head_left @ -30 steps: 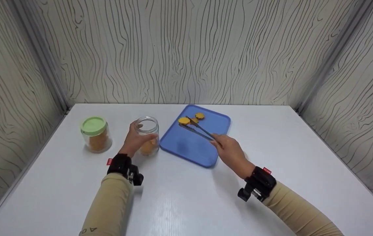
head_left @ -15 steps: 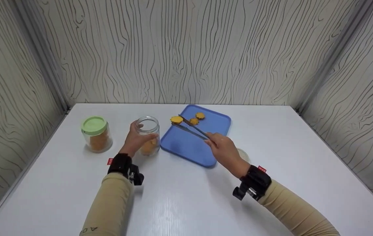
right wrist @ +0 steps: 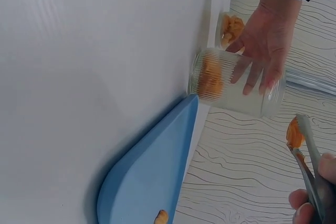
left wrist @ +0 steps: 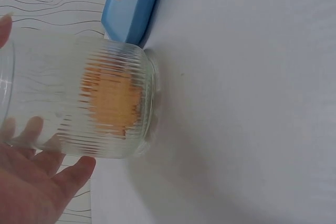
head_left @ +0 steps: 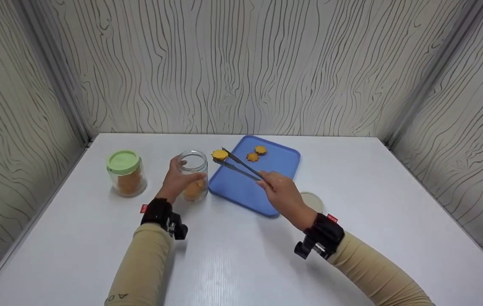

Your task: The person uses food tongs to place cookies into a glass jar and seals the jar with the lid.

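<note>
An uncapped glass jar (head_left: 193, 180) stands on the table, with orange-yellow cookies (left wrist: 113, 100) in its bottom. My left hand (head_left: 178, 180) holds it around its side, thumb toward the front. My right hand (head_left: 281, 191) grips metal tongs (head_left: 243, 170). Between the tongs' tips is a scalloped yellow cookie (head_left: 219, 155), raised just right of the jar's rim; the right wrist view shows the pinched cookie (right wrist: 295, 132) edge-on. Two more cookies (head_left: 252, 157) lie near the far end of the blue tray (head_left: 241, 191).
Left of the uncapped jar stands a second jar (head_left: 127, 178) with a green lid (head_left: 122, 161), also holding orange pieces. A pale round lid (head_left: 312, 201) lies on the table, partly behind my right hand. Patterned walls (head_left: 241, 68) enclose the table's back and sides.
My right hand has moved left, carrying the tongs and cookie from over the tray toward the jar's rim. More of the pale lid shows. The left hand keeps holding the jar in place.
</note>
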A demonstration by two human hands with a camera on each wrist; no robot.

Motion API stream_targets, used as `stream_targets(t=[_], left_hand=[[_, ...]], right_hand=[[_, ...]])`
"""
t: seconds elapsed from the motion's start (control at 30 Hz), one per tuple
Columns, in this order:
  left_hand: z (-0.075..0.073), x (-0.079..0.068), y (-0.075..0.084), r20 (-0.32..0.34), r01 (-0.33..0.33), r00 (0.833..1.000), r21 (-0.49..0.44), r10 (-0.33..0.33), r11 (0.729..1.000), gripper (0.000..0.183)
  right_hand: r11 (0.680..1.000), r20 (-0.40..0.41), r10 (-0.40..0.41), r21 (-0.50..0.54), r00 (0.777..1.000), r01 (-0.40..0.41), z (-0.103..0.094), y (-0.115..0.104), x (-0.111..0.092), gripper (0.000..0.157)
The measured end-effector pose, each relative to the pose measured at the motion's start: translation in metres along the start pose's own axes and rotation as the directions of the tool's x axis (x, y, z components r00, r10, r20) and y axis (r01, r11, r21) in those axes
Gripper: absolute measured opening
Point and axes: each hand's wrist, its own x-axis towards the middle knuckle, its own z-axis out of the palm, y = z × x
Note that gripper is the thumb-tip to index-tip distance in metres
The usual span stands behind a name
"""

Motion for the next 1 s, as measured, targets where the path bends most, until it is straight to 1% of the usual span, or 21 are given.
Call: stream_targets(t=[0.2,0.37,0.7,0.93,1.0], left_hand=[[0.002,0.0,0.003,-0.011,-0.003,1.0,-0.014,0.003,1.0,0.097],[0.003,0.0,0.004,-0.02,-0.002,1.0,-0.03,0.001,1.0,0.096],[0.003,-0.004,0.003,-0.031,-0.008,0.999,-0.063,0.006,0.998,0.095],[0.004,-0.001,0.002,-0.045,0.01,0.999,-0.036,-0.012,0.999,0.097],[0.004,-0.001,0.002,-0.041,0.001,0.999,-0.041,-0.003,0.999,0.097]], right_hand=[[1.0,0.02,0.018,0.02,1.0,-0.018,0.001,-0.006,0.002,0.027],[0.999,0.04,0.024,0.045,0.999,-0.026,0.005,-0.01,0.005,0.028],[0.998,0.049,-0.005,0.066,0.999,0.001,0.014,-0.02,0.008,0.03],[0.998,0.042,-0.031,0.063,0.999,0.028,0.02,-0.024,0.012,0.029],[0.997,0.047,-0.033,0.074,0.998,0.03,0.021,-0.025,0.012,0.029]])
